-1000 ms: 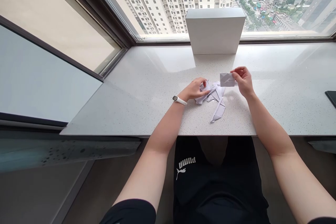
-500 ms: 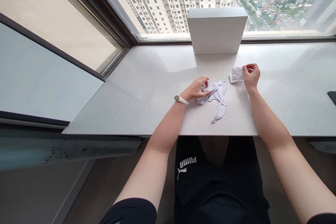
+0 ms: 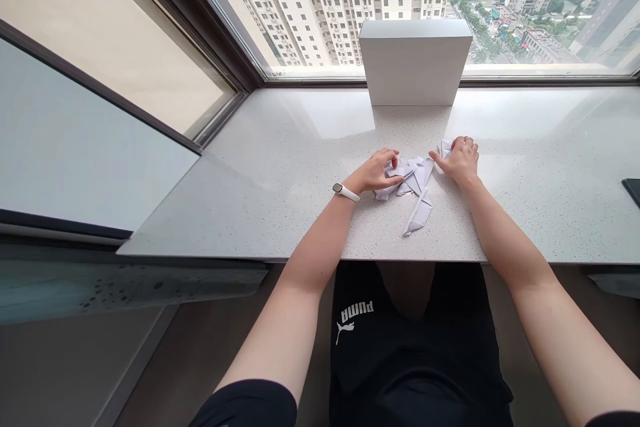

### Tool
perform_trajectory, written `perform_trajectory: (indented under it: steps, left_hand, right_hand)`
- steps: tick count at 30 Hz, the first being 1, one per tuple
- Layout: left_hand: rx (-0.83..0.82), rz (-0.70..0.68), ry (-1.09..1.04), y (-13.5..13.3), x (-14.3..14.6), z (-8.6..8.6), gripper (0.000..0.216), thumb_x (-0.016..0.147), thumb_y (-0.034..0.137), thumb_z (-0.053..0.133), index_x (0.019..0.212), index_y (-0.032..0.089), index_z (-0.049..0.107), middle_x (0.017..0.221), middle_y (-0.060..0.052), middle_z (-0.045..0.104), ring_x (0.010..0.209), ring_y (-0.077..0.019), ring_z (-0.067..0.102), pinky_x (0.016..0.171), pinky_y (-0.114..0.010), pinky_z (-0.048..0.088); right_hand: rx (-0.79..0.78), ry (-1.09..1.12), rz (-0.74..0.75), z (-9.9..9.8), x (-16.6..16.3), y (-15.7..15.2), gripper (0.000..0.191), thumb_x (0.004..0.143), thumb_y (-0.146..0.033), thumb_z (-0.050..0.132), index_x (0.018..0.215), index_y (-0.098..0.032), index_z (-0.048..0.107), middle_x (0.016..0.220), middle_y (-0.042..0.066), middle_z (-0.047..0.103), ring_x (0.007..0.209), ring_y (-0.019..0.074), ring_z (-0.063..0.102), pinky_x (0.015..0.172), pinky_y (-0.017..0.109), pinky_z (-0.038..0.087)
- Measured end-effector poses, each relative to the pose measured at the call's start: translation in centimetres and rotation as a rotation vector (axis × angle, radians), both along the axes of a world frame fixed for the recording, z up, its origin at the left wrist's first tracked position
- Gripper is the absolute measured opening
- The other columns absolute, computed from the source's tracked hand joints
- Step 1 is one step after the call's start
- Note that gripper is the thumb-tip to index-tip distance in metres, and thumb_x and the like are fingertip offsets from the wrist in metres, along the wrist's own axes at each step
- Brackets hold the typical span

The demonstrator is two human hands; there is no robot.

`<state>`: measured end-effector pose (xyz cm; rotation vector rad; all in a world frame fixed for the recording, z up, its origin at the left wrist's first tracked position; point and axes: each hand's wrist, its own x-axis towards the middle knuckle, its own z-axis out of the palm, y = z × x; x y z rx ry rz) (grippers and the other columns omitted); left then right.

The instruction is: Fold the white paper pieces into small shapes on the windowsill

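My left hand rests at the left side of a loose pile of folded white paper pieces. Its fingers are curled, with a gap between thumb and fingertips, and it partly covers the pile. One long folded piece of paper points from the pile towards the table's front edge. Right of the pile, my right hand lies palm down, thumb stretched out to the left. Beneath its fingers is a folded square of paper, mostly hidden.
A white box stands upright at the back, against the window. The speckled white counter carries everything. A dark flat object shows at the far right edge. Window frames border the left and back.
My right hand has let go of the creased paper square it pinched, laying it down, and has moved left with its thumb spread. My left hand has hardly moved.
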<state>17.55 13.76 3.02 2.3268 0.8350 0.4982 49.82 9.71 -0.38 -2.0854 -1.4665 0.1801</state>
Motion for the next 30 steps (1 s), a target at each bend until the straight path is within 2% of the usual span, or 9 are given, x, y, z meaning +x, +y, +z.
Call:
perform_trajectory:
  steps: [3, 7, 13, 17, 21, 25, 30]
  left_hand:
    - [-0.011, -0.001, -0.009, -0.1, 0.0, 0.1, 0.055, 0.091, 0.073, 0.089, 0.103, 0.028, 0.061, 0.17, -0.023, 0.069, 0.166, -0.0483, 0.061, 0.137, -0.069, 0.053]
    - [-0.024, -0.007, -0.014, -0.3, -0.1, 0.3, 0.067, 0.089, 0.088, 0.086, 0.103, 0.028, 0.06, 0.171, -0.024, 0.069, 0.166, -0.0492, 0.06, 0.139, -0.07, 0.051]
    - [-0.026, -0.005, -0.014, -0.3, -0.2, 0.4, 0.073, 0.089, 0.095, 0.084, 0.105, 0.028, 0.061, 0.174, -0.026, 0.067, 0.167, -0.0497, 0.059, 0.14, -0.072, 0.05]
    - [-0.023, -0.01, -0.018, -0.3, -0.2, 0.4, 0.074, 0.089, 0.097, 0.084, 0.105, 0.028, 0.061, 0.173, -0.026, 0.067, 0.168, -0.0501, 0.059, 0.14, -0.072, 0.05]
    - [-0.029, -0.013, -0.022, -0.4, -0.2, 0.5, 0.075, 0.089, 0.098, 0.083, 0.104, 0.028, 0.061, 0.172, -0.025, 0.068, 0.17, -0.0503, 0.058, 0.141, -0.072, 0.049]
    - [-0.026, -0.012, -0.025, -0.4, -0.2, 0.6, 0.076, 0.088, 0.098, 0.084, 0.104, 0.028, 0.062, 0.173, -0.026, 0.067, 0.168, -0.0504, 0.059, 0.141, -0.072, 0.05]
    - [-0.027, -0.011, -0.032, -0.5, -0.2, 0.6, 0.077, 0.086, 0.1, 0.084, 0.104, 0.028, 0.064, 0.172, -0.026, 0.067, 0.166, -0.0505, 0.06, 0.14, -0.072, 0.05]
  right_hand:
    - [-0.039, -0.035, -0.012, -0.4, -0.5, 0.2, 0.077, 0.094, -0.079, 0.086, 0.137, -0.021, 0.061, 0.164, 0.031, 0.057, 0.157, 0.0556, 0.048, 0.135, 0.079, 0.041]
    - [-0.073, -0.062, -0.006, -0.3, -0.3, 0.1, 0.058, 0.1, -0.062, 0.081, 0.135, -0.021, 0.062, 0.161, 0.029, 0.058, 0.152, 0.0511, 0.052, 0.133, 0.072, 0.044]
    - [-0.081, -0.064, 0.038, 0.0, -0.1, -0.2, 0.043, 0.104, -0.045, 0.075, 0.136, -0.02, 0.061, 0.162, 0.03, 0.059, 0.15, 0.0486, 0.056, 0.132, 0.067, 0.047]
    - [-0.034, -0.027, 0.065, -0.2, 0.2, -0.2, 0.044, 0.105, -0.051, 0.074, 0.137, -0.022, 0.06, 0.159, 0.028, 0.061, 0.145, 0.0474, 0.058, 0.129, 0.069, 0.05]
    - [-0.009, -0.007, 0.028, -0.5, 0.5, -0.2, 0.057, 0.103, -0.063, 0.078, 0.139, -0.023, 0.058, 0.158, 0.027, 0.06, 0.144, 0.0471, 0.058, 0.128, 0.069, 0.051]
    - [-0.042, -0.031, -0.045, -1.0, 0.8, 0.1, 0.058, 0.099, -0.069, 0.083, 0.129, -0.023, 0.062, 0.155, 0.029, 0.063, 0.148, 0.0529, 0.055, 0.13, 0.076, 0.046]
    - [-0.042, -0.02, -0.041, -1.3, 1.0, 0.3, 0.055, 0.1, -0.074, 0.083, 0.118, -0.024, 0.066, 0.14, 0.027, 0.068, 0.146, 0.0551, 0.056, 0.128, 0.079, 0.046]
